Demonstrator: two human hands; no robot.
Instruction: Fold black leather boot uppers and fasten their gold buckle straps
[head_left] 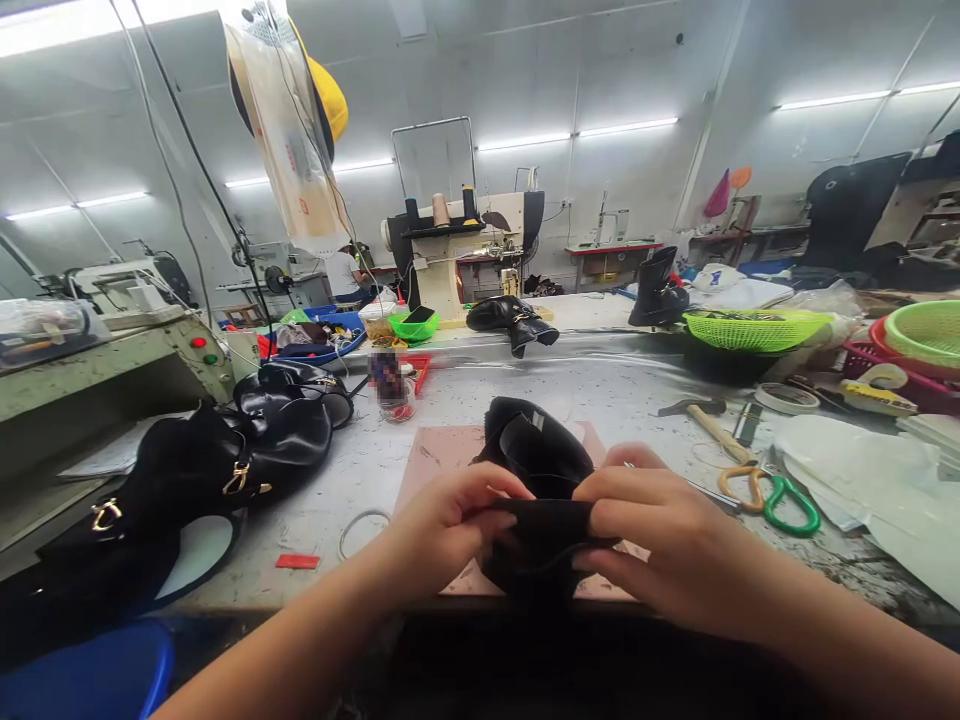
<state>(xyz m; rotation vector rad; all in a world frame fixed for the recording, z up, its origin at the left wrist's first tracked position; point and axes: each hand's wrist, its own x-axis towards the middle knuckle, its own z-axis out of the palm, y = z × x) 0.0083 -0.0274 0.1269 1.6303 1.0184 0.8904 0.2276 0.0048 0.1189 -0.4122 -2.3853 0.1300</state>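
Note:
A black boot upper stands on a pinkish board right in front of me, its opening facing up and a small pale mark on the lining. My left hand pinches the near edge of it between thumb and fingers. On the same edge, a short way to the right, the fingers of my right hand are closed as well. A thin silvery bit shows behind the right fingers; I cannot tell what it is. Scissors with one orange and one green handle lie beside the right hand.
Black boots with gold buckles are heaped at left, near a red strip. A hammer, a tape roll and a green basket lie at right. Behind stand another black boot and a sewing machine.

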